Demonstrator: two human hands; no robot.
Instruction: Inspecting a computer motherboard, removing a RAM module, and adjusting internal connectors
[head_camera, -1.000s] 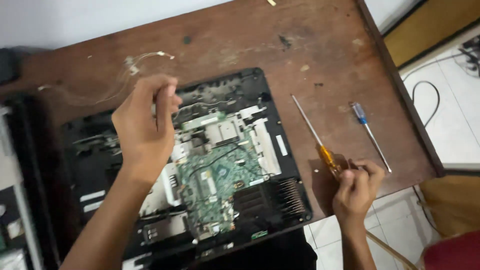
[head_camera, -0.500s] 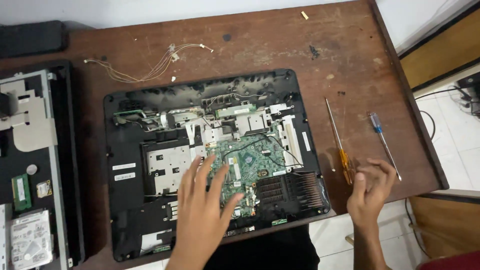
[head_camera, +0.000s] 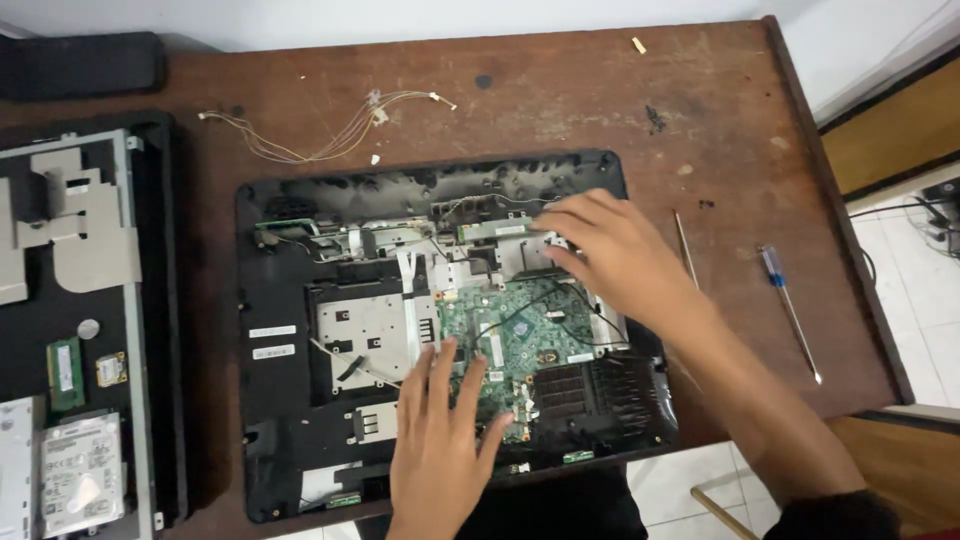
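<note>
An opened black laptop base (head_camera: 290, 400) lies on the brown wooden table (head_camera: 560, 90), its green circuit board (head_camera: 520, 335) and silver metal plate (head_camera: 365, 335) exposed. My left hand (head_camera: 445, 445) rests flat, fingers spread, on the lower edge of the green board. My right hand (head_camera: 610, 250) reaches across from the right, fingers apart, touching the upper right of the board near a narrow strip board (head_camera: 495, 230). Neither hand holds anything. A long screwdriver (head_camera: 684, 245) lies partly hidden behind my right wrist.
A blue-handled screwdriver (head_camera: 785, 305) lies by the table's right edge. Loose thin wires (head_camera: 330, 130) lie behind the laptop. On the left sits another black panel (head_camera: 150, 300) with a grey bracket (head_camera: 80, 230), a memory stick (head_camera: 65, 370) and a drive (head_camera: 80, 470).
My right hand left the orange-handled screwdriver at the table's right and reached onto the laptop's upper right. My left hand stays low on the green board. The view shifted slightly.
</note>
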